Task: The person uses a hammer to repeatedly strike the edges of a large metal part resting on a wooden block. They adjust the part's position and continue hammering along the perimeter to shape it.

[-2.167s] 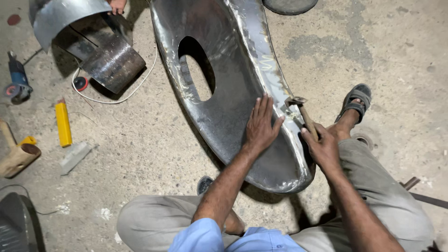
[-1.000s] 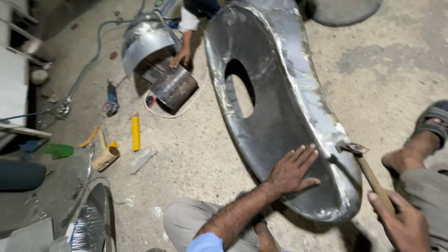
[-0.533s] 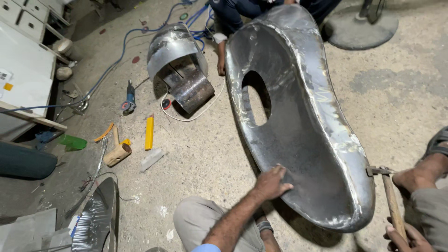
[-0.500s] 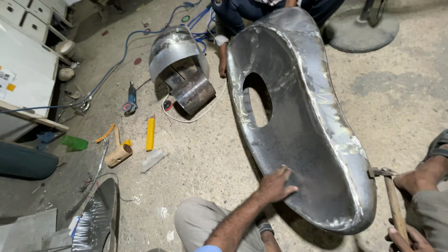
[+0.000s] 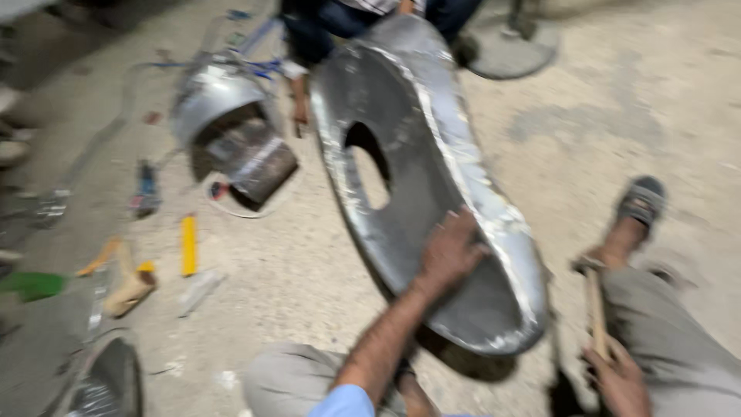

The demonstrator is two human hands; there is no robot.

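Since the prior frame, hammer drawn nearer by clenched right hand — left hand spread flat on stiff, heavy-looking metal shell; rim judged best gripped.

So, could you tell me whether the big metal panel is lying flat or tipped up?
Tipped up. The panel leans on one long edge on the floor, its oval hole facing sideways, with the left hand pressed on its inner face.

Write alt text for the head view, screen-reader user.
Seen from above, a seated person presses the left hand flat on a large oval sheet-metal piece with a hole cut in it, while the right hand grips a wooden-handled hammer beside its rim. Another person crouches at the far end; the concrete floor holds scattered tools. The image is motion-blurred.
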